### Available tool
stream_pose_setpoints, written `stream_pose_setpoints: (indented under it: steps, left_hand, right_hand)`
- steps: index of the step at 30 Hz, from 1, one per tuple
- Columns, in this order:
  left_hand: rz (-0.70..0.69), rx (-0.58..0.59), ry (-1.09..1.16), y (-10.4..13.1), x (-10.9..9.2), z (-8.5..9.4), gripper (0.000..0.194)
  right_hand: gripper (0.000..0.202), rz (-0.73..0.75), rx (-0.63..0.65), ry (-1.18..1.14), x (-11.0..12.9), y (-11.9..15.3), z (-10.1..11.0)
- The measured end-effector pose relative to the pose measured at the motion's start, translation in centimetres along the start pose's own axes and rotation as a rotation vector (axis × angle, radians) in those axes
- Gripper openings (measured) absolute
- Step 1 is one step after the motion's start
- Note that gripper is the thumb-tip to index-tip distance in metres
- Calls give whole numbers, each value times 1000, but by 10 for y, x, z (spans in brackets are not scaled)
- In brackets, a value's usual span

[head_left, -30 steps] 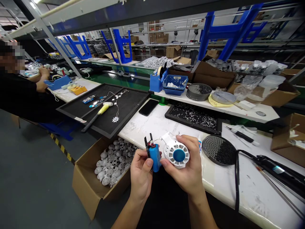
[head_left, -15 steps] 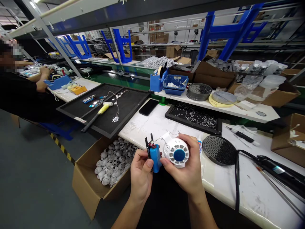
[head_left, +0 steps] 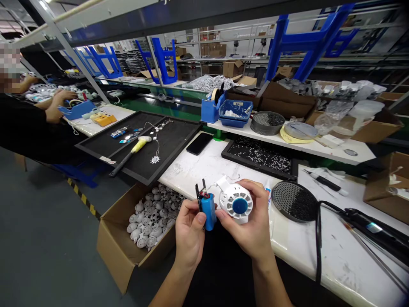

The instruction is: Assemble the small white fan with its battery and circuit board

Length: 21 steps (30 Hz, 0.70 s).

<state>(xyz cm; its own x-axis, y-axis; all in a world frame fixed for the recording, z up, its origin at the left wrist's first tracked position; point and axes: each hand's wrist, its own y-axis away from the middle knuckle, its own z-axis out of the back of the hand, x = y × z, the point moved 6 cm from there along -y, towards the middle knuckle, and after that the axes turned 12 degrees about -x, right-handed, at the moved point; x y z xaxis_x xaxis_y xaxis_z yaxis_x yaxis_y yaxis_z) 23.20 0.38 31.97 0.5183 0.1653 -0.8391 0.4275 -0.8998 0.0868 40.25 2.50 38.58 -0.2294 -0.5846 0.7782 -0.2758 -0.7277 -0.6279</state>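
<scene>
Between the thumb and fingers of my left hand (head_left: 191,228) is a blue cylindrical battery (head_left: 209,212) with a black circuit board (head_left: 199,197) along its left side. Red and dark wires show at the battery's upper end. My right hand (head_left: 252,226) is closed around a round white fan housing (head_left: 237,200) with slots around a blue disc in its middle. The housing is tilted, its disc towards me. A thin wire runs between the board and the housing. Both parts are held side by side above the bench's front edge, and the right thumb comes close to the battery.
A cardboard box (head_left: 118,251) of white round housings stands low at left. On the bench are a black phone (head_left: 199,143), a round dish of black screws (head_left: 294,201), a power screwdriver (head_left: 367,224) and a black tray (head_left: 169,145) with a mallet. A co-worker (head_left: 25,123) sits at far left.
The white fan housing has tilted slightly in my right hand and shifted a little left. My left hand and the battery are almost still. The co-worker's hands have moved.
</scene>
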Motion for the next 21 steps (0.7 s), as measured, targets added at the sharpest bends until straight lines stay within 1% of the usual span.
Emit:
stream_pose_setpoints:
  steps: [7, 21]
  left_hand:
    - [11, -20, 10, -1, 2, 1, 41]
    - [33, -19, 31, -1, 7, 4, 41]
  right_hand:
    - [67, 5, 11, 21, -3, 0, -1]
    - [65, -45, 37, 15, -5, 1, -2]
